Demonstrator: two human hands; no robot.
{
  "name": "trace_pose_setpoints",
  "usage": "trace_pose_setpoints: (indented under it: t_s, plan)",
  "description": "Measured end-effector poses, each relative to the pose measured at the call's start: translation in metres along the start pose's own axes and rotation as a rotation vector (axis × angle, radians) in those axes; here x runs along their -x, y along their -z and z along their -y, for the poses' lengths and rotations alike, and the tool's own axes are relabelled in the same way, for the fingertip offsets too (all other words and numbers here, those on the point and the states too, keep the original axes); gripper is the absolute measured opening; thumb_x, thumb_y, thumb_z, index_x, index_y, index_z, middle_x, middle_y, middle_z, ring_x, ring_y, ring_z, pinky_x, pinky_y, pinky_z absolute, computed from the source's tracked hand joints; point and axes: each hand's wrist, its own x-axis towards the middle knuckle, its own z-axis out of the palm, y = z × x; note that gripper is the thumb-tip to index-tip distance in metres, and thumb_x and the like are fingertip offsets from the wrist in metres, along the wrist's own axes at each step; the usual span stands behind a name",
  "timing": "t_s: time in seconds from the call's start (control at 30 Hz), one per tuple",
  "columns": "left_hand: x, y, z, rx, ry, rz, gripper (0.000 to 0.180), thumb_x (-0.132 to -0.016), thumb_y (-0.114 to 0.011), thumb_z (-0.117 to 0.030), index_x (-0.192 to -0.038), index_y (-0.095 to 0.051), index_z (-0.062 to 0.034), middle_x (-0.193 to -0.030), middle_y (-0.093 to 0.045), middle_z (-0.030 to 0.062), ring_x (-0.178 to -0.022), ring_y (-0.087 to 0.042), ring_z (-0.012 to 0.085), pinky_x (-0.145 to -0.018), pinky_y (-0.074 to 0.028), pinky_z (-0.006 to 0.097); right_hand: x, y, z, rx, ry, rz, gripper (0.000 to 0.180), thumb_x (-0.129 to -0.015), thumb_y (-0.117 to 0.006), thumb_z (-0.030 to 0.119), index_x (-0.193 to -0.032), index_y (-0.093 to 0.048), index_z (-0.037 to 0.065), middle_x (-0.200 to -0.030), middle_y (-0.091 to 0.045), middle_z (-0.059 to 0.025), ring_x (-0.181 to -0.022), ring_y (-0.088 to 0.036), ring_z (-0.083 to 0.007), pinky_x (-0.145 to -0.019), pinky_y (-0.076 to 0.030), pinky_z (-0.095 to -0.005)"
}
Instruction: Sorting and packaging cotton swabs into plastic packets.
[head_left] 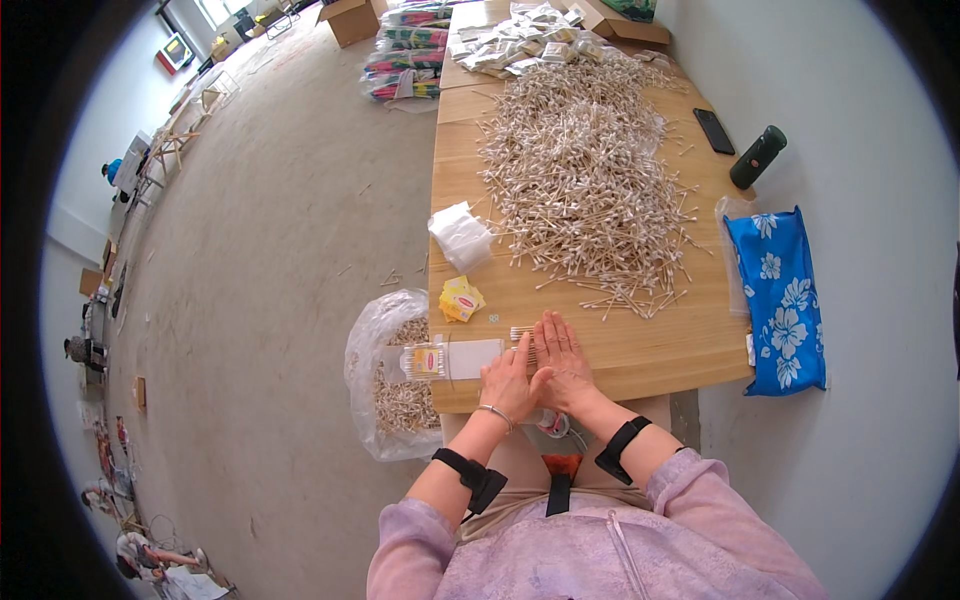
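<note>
Cotton swabs [522, 332] are lying beside your fingertips, long axes running left-right. Your right hand [565, 372] is lying flat, fingers together; your left hand [511, 385] is touching it, its grip hidden. Left of those fingers, a white strip [475, 359] is resting.

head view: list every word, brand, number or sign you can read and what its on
No text is legible enough to quote.
Yellow cards: a red patch shows, but the print is too small to read.
Swab pack at the table's left edge: yellow and red label, too small to read.
Small packets at the far end: any print is too small.
Blue bag: white flowers, no words visible.
</note>
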Motion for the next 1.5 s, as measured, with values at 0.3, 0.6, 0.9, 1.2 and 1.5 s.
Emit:
trace_pose_setpoints:
  t_s: [0.3,0.6,0.9,1.2,1.5]
  plan:
    - [-0.002,-0.001,0.005,0.009,-0.028,-0.027,0.073,-0.089,-0.052,-0.051,-0.144,-0.030,-0.0096,-0.117,-0.058,0.0140,-0.107,-0.054,0.0319,-0.088,-0.038,0.050,-0.001,0.002,0.002,-0.044,-0.011,0.018,0.085,-0.083,-0.047,0.038,-0.145,-0.012,-0.008,-0.154,-0.007,-0.0246,-0.144,-0.003,-0.0361,-0.117,-0.001,-0.0446]
    - [-0.009,0.003,0.004,0.018,-0.021,0.008,0.070,-0.091,-0.050,-0.048,-0.145,-0.029,-0.0095,-0.111,-0.062,0.0143,-0.099,-0.059,0.0328,-0.086,-0.041,0.046,0.001,-0.003,0.001,-0.004,-0.008,-0.035,0.084,-0.081,-0.049,0.037,-0.145,-0.016,-0.007,-0.153,-0.011,-0.0245,-0.144,-0.006,-0.0362,-0.117,-0.004,-0.0449]
    - [-0.010,0.005,0.002,0.055,-0.003,-0.002,0.067,-0.090,-0.052,-0.044,-0.143,-0.032,-0.0086,-0.110,-0.063,0.0150,-0.099,-0.060,0.0335,-0.084,-0.042,0.047,0.000,-0.002,0.001,-0.034,-0.006,-0.037,0.084,-0.080,-0.049,0.037,-0.145,-0.017,-0.007,-0.153,-0.012,-0.0251,-0.144,-0.007,-0.0362,-0.117,-0.005,-0.0446]
    - [-0.014,0.011,0.002,0.086,0.003,0.031,0.065,-0.085,-0.058,-0.013,-0.141,-0.027,-0.0063,-0.102,-0.064,0.0216,-0.092,-0.061,0.0415,-0.077,-0.046,0.051,0.001,0.007,0.004,-0.104,0.004,-0.066,0.087,-0.079,-0.054,0.040,-0.143,-0.019,-0.009,-0.151,-0.014,-0.0265,-0.143,-0.010,-0.0375,-0.117,-0.008,-0.0456]
    - [-0.016,0.001,0.009,0.154,-0.017,-0.075,0.056,-0.083,-0.060,-0.010,-0.135,-0.040,-0.0041,-0.098,-0.064,0.0243,-0.090,-0.060,0.0434,-0.076,-0.049,0.047,0.015,0.004,0.002,-0.077,0.066,-0.041,0.094,-0.080,-0.057,0.050,-0.143,-0.019,-0.008,-0.150,-0.016,-0.0259,-0.142,-0.012,-0.0373,-0.116,-0.011,-0.0465]
